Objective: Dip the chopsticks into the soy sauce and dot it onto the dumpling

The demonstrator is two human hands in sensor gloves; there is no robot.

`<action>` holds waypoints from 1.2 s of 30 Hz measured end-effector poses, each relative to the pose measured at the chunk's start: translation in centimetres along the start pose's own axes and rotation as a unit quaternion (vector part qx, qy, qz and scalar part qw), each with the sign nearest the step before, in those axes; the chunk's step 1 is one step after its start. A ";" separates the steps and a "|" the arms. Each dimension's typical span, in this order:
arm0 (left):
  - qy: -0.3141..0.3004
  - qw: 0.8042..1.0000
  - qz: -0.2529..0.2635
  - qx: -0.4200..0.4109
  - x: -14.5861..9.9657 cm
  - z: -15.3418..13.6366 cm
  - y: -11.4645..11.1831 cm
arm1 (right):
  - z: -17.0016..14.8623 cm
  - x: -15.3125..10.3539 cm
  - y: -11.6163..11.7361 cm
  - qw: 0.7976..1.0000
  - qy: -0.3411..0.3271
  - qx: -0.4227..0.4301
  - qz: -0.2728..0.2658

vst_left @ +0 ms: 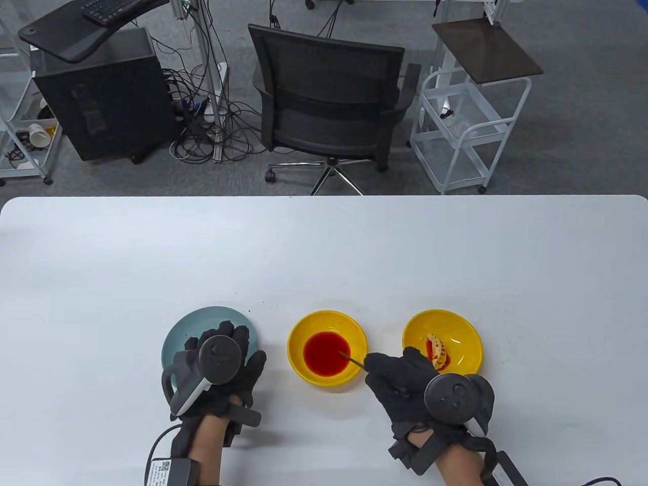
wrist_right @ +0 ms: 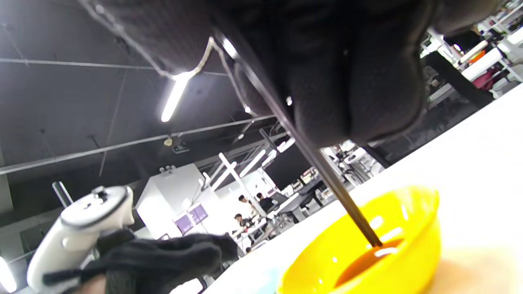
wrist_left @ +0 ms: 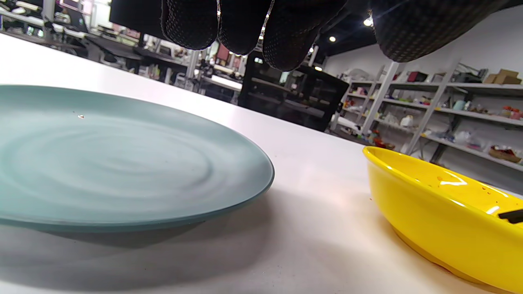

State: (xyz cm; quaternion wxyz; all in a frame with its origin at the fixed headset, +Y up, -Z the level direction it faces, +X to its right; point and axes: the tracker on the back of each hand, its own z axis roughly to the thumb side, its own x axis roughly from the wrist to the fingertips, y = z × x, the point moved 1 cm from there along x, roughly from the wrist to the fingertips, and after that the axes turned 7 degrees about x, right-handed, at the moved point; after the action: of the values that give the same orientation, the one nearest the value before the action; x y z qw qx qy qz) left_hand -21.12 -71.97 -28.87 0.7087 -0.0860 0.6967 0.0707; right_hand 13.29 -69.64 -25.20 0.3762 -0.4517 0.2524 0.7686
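While the left hand (vst_left: 220, 369) lies flat, fingers spread, over a blue plate (vst_left: 177, 339), the right hand (vst_left: 405, 382) pinches chopsticks (vst_left: 353, 359) that slant up-left, tips in the soy sauce (vst_left: 326, 353). Just right of that hand, on the tabletop (vst_left: 324, 253), sits the dumpling (vst_left: 438, 353) in its yellow dish (vst_left: 468, 336).

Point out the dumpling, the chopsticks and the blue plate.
dumpling (vst_left: 438, 353): table view, its middle.
chopsticks (wrist_right: 327, 173): right wrist view, mid-shaft.
blue plate (wrist_left: 122, 163): left wrist view, bare centre.
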 end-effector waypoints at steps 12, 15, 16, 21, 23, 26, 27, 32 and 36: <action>-0.001 1.000 0.002 -0.005 -0.1 -0.1 0.0 | -0.6 0.1 1.7 0.999 0.020 -0.041 0.030; 0.000 1.000 0.001 -0.004 -0.1 -0.1 0.1 | -0.6 0.1 1.7 0.998 0.020 -0.042 0.030; 0.000 1.000 0.001 -0.004 -0.2 -0.1 0.1 | -0.6 0.1 1.7 0.998 0.021 -0.042 0.031; 0.002 1.000 -0.003 -0.003 -0.2 -0.1 0.1 | -0.7 0.1 1.6 0.998 0.023 -0.039 0.031; 0.000 1.000 0.000 -0.003 -0.2 -0.1 0.2 | -0.7 0.1 1.6 0.999 0.023 -0.038 0.031; -0.001 1.000 0.007 -0.003 -0.2 -0.1 0.2 | -0.6 0.1 1.6 0.999 0.021 -0.039 0.031; -0.001 1.000 0.006 -0.003 -0.2 -0.1 0.2 | -0.6 0.1 1.6 0.999 0.019 -0.040 0.032; 0.001 1.000 0.002 -0.002 -0.2 -0.2 0.2 | -0.4 0.1 1.6 0.999 0.013 -0.036 0.035; 0.003 1.000 -0.001 -0.003 -0.2 -0.2 0.2 | -0.3 0.1 0.8 1.000 0.008 -0.005 0.025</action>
State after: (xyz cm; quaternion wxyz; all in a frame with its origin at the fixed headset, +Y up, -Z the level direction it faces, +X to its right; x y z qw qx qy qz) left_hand -21.35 -71.82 -28.68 0.7067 -0.0890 0.6982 0.0721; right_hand 12.75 -70.32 -25.36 0.3519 -0.4535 0.2628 0.7755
